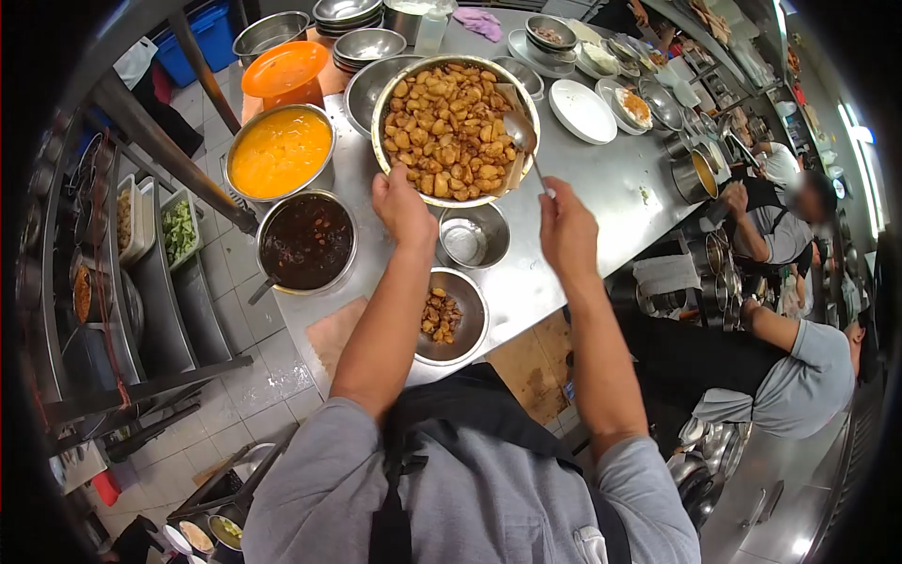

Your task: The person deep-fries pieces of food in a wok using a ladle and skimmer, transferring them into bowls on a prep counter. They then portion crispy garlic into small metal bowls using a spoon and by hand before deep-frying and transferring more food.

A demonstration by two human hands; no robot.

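My left hand (406,209) grips the near-left rim of a large metal bowl (470,202), thumb over the edge. Golden-brown fried pieces (442,132) fill this bowl, and a sheet of brown paper lies inside its right side. In my right hand (567,233) is a metal spoon (521,132), its head resting against the fried pieces at the bowl's right. Just below stands a small metal bowl (498,218) with a whitish bottom. Closer to me, another metal bowl (479,331) holds a small heap of browned pieces (440,316).
On the left are a pot of dark sauce (308,242) with a ladle, a pot of yellow liquid (282,152) and an orange dish (282,68). White plates (583,111) line the steel table's back right. Co-workers (789,367) stand on the right; shelves (155,310) on the left.
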